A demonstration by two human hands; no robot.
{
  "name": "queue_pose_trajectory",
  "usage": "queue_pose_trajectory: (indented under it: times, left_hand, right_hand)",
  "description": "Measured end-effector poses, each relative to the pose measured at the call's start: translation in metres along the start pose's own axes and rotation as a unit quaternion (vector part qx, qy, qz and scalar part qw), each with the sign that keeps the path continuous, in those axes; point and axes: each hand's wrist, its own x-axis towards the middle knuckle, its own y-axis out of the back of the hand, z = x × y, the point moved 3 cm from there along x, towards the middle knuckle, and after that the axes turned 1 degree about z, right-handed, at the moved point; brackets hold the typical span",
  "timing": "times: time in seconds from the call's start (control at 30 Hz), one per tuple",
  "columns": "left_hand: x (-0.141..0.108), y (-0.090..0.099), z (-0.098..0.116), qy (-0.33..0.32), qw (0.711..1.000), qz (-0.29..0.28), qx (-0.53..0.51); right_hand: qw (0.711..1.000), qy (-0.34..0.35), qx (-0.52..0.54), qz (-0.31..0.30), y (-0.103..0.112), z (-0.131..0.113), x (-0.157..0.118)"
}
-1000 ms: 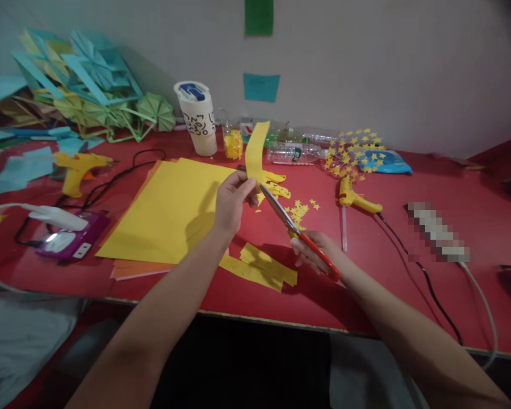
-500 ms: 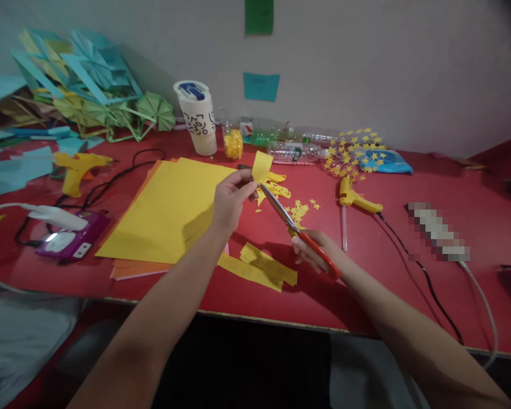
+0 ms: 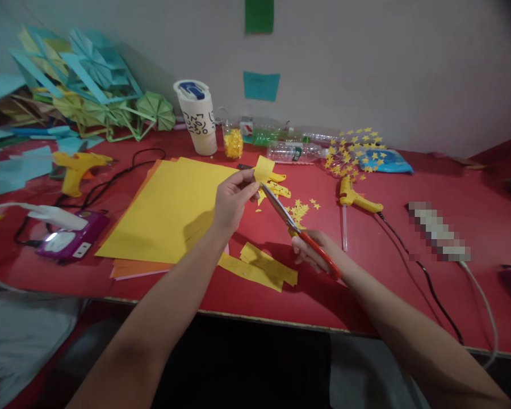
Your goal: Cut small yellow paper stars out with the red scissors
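Note:
Between the thumb and fingers of my left hand [image 3: 234, 199] is a small yellow paper piece [image 3: 264, 167], its free end pointing up and away. My right hand [image 3: 313, 250] grips red-handled scissors [image 3: 289, 220], and their tips reach the paper beside my left thumb. The blades look nearly closed. Below the hands, cut yellow paper strips [image 3: 259, 266] lie on the red table. Yellow paper scraps [image 3: 281, 190] and a small heap of paper stars [image 3: 298, 213] lie just beyond the scissors. A stack of yellow sheets [image 3: 166, 210] rests under my left forearm.
At the left are a yellow glue gun [image 3: 74, 170] and a purple power strip [image 3: 72, 236]. A white tumbler [image 3: 198, 119], a cup of yellow pieces [image 3: 233, 142] and plastic bottles [image 3: 296, 152] line the wall. Another glue gun [image 3: 357, 199] with its cord lies to the right.
The yellow paper piece has tipped slightly down and to the right in my left fingers. My right hand and the scissors are almost unmoved.

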Motion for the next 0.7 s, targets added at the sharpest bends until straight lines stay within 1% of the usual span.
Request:
queue_pose_trajectory:
  times: [0.2, 0.7]
  left_hand:
    - [0.0005, 0.0006, 0.0012, 0.011, 1.0, 0.012, 0.007]
    - [0.0007, 0.0017, -0.0001, 0.006, 1.0, 0.003, 0.003]
  right_hand:
    - [1.0, -0.005, -0.001, 0.005, -0.001, -0.0035, -0.0009]
    - [1.0, -0.01, -0.01, 0.01, 0.0013, -0.0021, 0.0008]
